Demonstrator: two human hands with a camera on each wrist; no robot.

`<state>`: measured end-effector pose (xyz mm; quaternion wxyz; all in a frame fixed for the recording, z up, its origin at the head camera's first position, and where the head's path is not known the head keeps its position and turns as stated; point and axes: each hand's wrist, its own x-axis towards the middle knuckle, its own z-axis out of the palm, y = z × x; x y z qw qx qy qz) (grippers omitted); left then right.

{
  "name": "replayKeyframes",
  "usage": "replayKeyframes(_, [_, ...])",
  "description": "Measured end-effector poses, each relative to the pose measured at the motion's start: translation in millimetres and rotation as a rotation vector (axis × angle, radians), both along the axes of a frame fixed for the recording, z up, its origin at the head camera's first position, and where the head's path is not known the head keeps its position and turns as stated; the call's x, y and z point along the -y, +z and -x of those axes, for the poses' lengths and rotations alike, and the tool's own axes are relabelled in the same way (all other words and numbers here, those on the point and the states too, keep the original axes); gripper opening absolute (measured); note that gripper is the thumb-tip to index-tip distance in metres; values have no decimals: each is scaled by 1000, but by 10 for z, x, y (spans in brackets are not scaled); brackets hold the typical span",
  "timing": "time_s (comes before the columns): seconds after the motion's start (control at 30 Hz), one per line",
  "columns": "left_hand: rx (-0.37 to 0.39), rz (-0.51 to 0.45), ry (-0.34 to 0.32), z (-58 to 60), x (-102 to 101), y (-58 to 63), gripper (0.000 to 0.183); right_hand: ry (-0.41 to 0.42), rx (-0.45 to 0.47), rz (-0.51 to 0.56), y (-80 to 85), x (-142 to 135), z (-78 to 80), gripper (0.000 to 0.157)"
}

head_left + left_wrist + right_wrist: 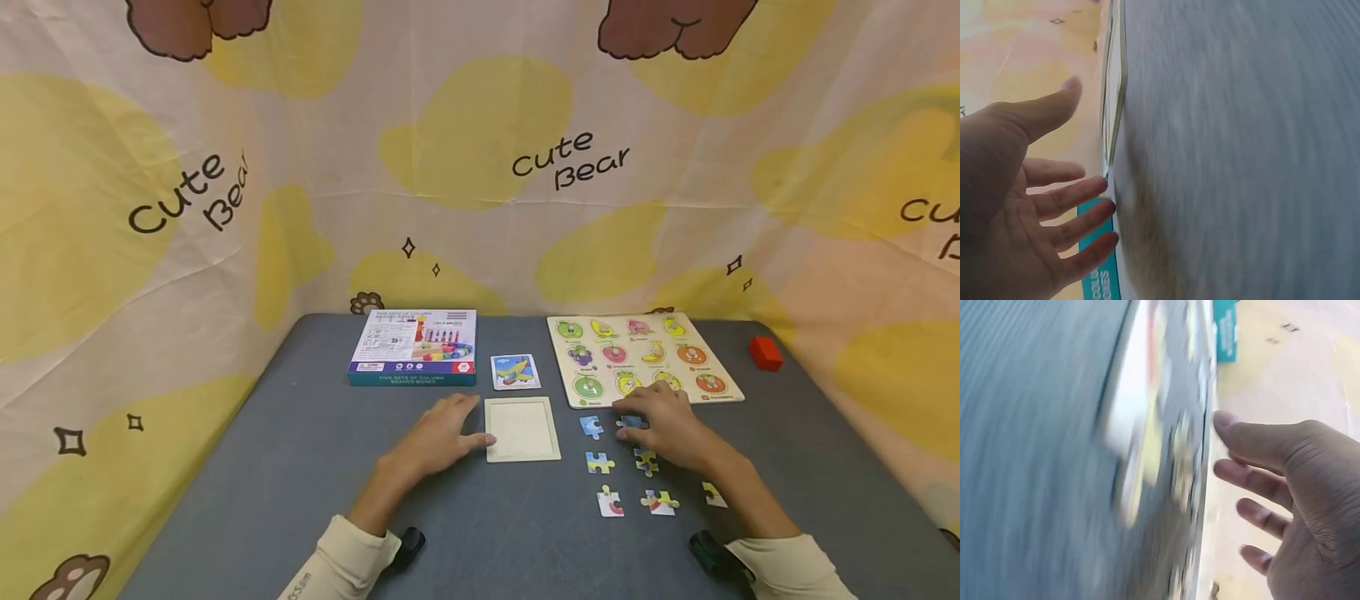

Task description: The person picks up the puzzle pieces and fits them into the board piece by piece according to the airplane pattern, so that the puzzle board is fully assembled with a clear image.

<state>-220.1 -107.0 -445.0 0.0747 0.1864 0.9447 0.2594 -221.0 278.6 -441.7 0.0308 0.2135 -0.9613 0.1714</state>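
Note:
Several jigsaw puzzle pieces (600,463) lie in loose rows on the right half of the table. My right hand (663,423) hovers over the upper row, partly covering a blue piece (631,422); its fingers are spread and loosely bent, holding nothing in the right wrist view. A square, shallow, cream puzzle tray (522,429) sits mid-table. Beside its left edge is my left hand (442,435), the thumb overlapping the tray's rim in the head view. In the left wrist view, that hand's fingers (1079,219) are extended with nothing between them.
A small picture card with an airplane (515,372) lies behind the tray. To its left is a flat toy box (412,348). A fruit-picture board (637,354) lies behind the pieces, and a red block (766,353) stands near the table's right edge. A printed curtain hangs behind.

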Motion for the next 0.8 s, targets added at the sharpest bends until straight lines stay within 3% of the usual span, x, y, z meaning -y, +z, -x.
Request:
replayKeyframes(0.3, [2, -10, -44, -7, -133, -70, 89, 56, 88, 31, -13, 223, 65, 33])
replayKeyframes(0.6, [27, -1, -56, 11, -99, -90, 95, 46, 102, 26, -20, 274, 67, 25])
replayKeyframes(0.8, [30, -13, -63, 25, -78, -78, 95, 39, 93, 22, -40, 281, 76, 30])
